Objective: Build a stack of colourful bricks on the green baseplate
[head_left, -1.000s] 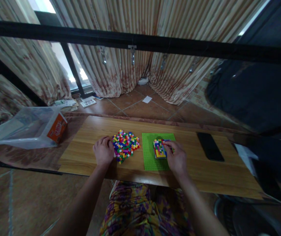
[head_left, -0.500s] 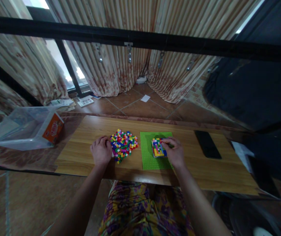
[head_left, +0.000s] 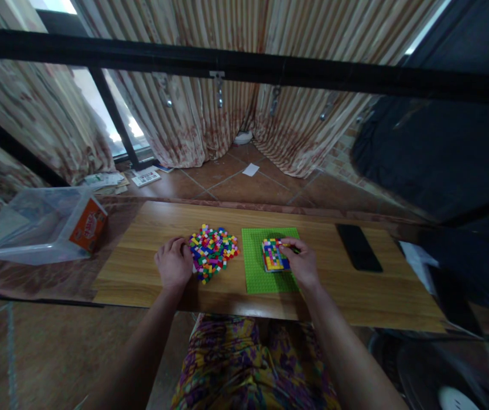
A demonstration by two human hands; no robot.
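- In the view from my head, my left hand (head_left: 174,265) lies on the wooden desk (head_left: 163,219), its fingers bent and its tips at the left edge of the pile of loose bricks (head_left: 214,251). Whether I have a brick under those fingers I cannot tell.
- The pile is a jumble of small bricks in red, yellow, blue, green, white, pink and purple, spread on the bare wood just left of the green baseplate (head_left: 253,278).
- My right hand (head_left: 301,261) is over the right part of the baseplate, thumb and forefinger brought close together at the upper right of the brick build (head_left: 272,256). The bricks there are too small for me to tell whether I am pinching one or only touching the build.
- The build sits on the baseplate, a compact, many-coloured block with a yellow patch near its lower left; my fingers cover some of its right side.
- To the right of my right hand, well apart from the baseplate, a black phone (head_left: 358,247) lies flat on the desk.
- Beyond the desk's left end is a clear plastic box (head_left: 43,222) with an orange label (head_left: 89,225).
- Past the far edge I see a white paper (head_left: 251,169) on the tiled floor (head_left: 223,185), and striped curtains (head_left: 210,122) behind a black bar (head_left: 244,64).
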